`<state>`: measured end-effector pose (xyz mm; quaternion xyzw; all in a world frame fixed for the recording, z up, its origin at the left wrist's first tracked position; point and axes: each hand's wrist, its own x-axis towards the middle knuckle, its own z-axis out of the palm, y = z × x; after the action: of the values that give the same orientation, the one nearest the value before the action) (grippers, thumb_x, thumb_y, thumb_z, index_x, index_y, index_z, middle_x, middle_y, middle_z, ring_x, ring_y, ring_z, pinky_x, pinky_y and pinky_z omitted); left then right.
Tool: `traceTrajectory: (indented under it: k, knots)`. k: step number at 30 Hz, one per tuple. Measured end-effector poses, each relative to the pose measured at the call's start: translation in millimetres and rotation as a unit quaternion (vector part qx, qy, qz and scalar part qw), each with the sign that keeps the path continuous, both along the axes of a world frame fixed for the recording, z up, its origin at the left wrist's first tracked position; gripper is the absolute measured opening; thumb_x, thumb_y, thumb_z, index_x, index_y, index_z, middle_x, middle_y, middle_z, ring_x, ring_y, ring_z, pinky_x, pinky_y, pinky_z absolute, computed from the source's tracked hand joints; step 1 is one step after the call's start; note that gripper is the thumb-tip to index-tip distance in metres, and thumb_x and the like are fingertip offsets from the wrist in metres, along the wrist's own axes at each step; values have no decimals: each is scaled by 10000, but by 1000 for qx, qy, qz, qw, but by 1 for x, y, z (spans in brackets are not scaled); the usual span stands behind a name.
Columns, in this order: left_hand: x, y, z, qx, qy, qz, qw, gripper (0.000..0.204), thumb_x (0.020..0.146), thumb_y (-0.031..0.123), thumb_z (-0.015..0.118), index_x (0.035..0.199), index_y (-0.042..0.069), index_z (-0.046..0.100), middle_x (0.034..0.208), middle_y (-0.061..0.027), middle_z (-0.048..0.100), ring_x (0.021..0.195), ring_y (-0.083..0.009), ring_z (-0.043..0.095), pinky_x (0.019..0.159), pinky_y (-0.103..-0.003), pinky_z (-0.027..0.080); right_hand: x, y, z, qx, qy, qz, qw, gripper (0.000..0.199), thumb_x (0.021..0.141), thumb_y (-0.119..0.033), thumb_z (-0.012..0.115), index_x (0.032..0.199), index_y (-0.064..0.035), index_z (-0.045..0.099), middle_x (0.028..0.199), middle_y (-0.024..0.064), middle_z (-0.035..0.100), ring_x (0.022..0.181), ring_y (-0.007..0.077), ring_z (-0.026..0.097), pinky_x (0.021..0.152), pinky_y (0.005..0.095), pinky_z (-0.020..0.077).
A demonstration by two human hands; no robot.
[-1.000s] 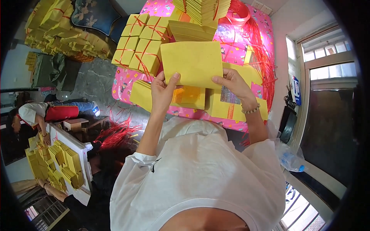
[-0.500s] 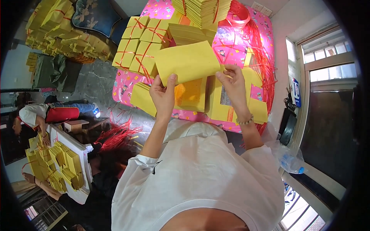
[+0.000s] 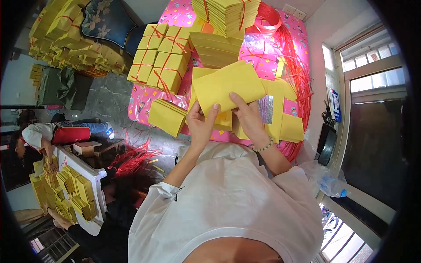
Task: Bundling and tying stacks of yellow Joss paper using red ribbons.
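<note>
Both of my hands hold a folded piece of yellow paper (image 3: 228,85) above the pink patterned tabletop (image 3: 137,107). My left hand (image 3: 202,125) pinches its lower left edge, thumb on top. Closed on the lower right edge is my right hand (image 3: 250,120), thumb lying across the paper's face. More yellow paper lies beneath, partly hidden by my hands. To the right, a yellow sheet with a silvery patch (image 3: 266,108) rests flat. A small stack of folded yellow papers (image 3: 167,117) sits left of my left hand.
Red-tied yellow bundles (image 3: 164,70) stand at the far left of the table, taller stacks (image 3: 226,15) behind. Red plastic strands (image 3: 298,74) hang along the right edge. At left, another person (image 3: 39,136) works at a white table (image 3: 97,175) with yellow papers. A window is right.
The yellow paper has come nearer and to the right. My right hand has slid inward, its thumb now on the paper's face. My left hand has moved right and down.
</note>
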<state>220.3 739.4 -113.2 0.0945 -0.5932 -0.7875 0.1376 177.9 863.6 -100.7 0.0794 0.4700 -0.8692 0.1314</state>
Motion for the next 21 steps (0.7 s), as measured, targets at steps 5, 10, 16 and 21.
traceTrajectory:
  k: [5, 10, 16, 21]
  knots:
    - [-6, -19, -6, 8, -2, -8, 1000, 401, 818, 61, 663, 1165, -11, 476, 1066, -93, 593, 993, -136, 552, 853, -269, 440, -7, 17, 1, 184, 156, 54, 969, 411, 778, -105, 710, 1127, 22, 535, 1047, 81, 617, 946, 151, 594, 808, 296, 492]
    - [-18, -38, 14, -279, 11, 36, 959, 573, 749, 161, 735, 1222, 3, 453, 1152, -124, 525, 1115, -207, 491, 944, -340, 398, -9, 27, 11, 269, 258, 126, 919, 475, 735, -106, 743, 1137, 25, 527, 1018, 83, 629, 935, 142, 595, 794, 293, 498]
    - [-30, -36, 28, -158, 54, -200, 965, 407, 821, 105, 676, 1174, -11, 512, 1033, -84, 632, 942, -124, 585, 823, -272, 469, -6, 32, 19, 293, 194, 209, 913, 489, 730, -92, 748, 1150, 14, 521, 1051, 69, 617, 947, 140, 593, 825, 298, 485]
    - [-27, -23, 31, -41, 32, -166, 985, 327, 850, 71, 639, 1146, -11, 526, 1046, -68, 623, 946, -108, 576, 816, -253, 465, -5, 24, 13, 151, 209, 114, 959, 510, 824, -90, 661, 1258, 10, 413, 1111, 85, 575, 997, 143, 569, 827, 282, 482]
